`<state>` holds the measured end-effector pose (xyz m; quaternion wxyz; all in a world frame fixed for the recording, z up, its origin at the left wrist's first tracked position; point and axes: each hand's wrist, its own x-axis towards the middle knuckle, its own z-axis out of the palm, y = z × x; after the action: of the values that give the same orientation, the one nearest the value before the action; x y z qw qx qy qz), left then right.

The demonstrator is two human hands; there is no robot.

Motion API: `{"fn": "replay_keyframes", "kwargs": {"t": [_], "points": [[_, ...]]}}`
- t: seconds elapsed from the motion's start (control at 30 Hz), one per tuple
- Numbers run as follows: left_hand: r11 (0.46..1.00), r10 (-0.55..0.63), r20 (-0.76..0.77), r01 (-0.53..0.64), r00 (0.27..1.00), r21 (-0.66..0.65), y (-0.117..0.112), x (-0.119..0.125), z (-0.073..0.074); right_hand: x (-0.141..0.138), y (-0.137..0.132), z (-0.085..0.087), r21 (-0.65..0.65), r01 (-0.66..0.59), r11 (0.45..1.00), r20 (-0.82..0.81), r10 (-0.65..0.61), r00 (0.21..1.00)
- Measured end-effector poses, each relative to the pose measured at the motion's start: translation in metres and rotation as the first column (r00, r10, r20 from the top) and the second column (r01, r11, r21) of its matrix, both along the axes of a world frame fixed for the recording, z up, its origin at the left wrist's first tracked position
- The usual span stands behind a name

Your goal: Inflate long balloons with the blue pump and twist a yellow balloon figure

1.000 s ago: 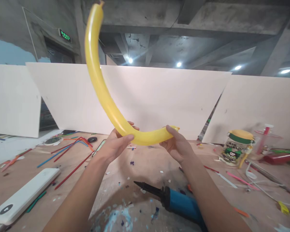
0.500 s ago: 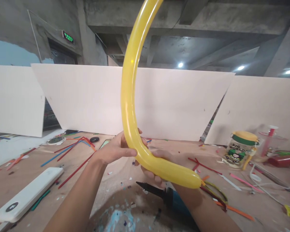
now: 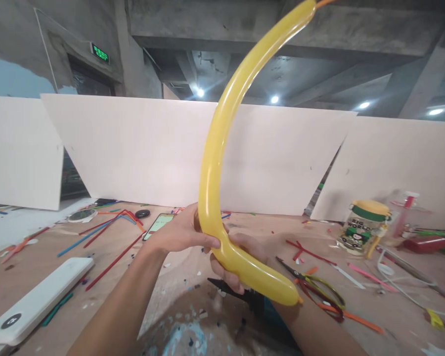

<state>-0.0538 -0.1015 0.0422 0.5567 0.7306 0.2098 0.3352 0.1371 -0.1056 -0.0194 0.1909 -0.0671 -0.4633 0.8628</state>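
Note:
A long inflated yellow balloon rises in a curve from my hands, its far tip thin and orange near the top edge. My left hand grips it from the left, thumb pressed across it where it narrows and bends. Just below the bend, my right hand wraps round the lower section from behind and beneath, several fingers partly hidden by it. The knotted end points right, over my right forearm. Under that hand lies a balloon pump with a black nozzle and blue body, partly covered by the arm.
Scissors lie to the right, near a jar with a yellow-green lid. A white power bank, a phone and several uninflated balloons are on the left. White boards stand along the back.
The balloon has tilted right, bringing its far tip into view. A sharper, pinched bend now shows between my hands, and the knotted end has dropped slightly left, uncovering the scissors.

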Motion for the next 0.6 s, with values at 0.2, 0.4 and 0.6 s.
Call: {"fn": "replay_keyframes", "kwargs": {"t": [0.2, 0.4, 0.6], "points": [[0.987, 0.157, -0.003, -0.156, 0.988, 0.043, 0.006, 0.006, -0.005, -0.003, -0.002, 0.007, -0.112, 0.126, 0.986, 0.134, -0.110, 0.985], [0.893, 0.445, 0.058, -0.447, 0.894, 0.045, 0.009, 0.029, -0.016, -0.002, -0.004, 0.024, 0.419, 0.307, 0.855, 0.440, -0.487, 0.755], [0.759, 0.650, 0.342, -0.555, 0.679, -0.341, 0.026, 0.053, -0.044, -0.017, -0.003, 0.015, 0.993, 0.068, 0.092, 0.072, -0.966, 0.250]]}}
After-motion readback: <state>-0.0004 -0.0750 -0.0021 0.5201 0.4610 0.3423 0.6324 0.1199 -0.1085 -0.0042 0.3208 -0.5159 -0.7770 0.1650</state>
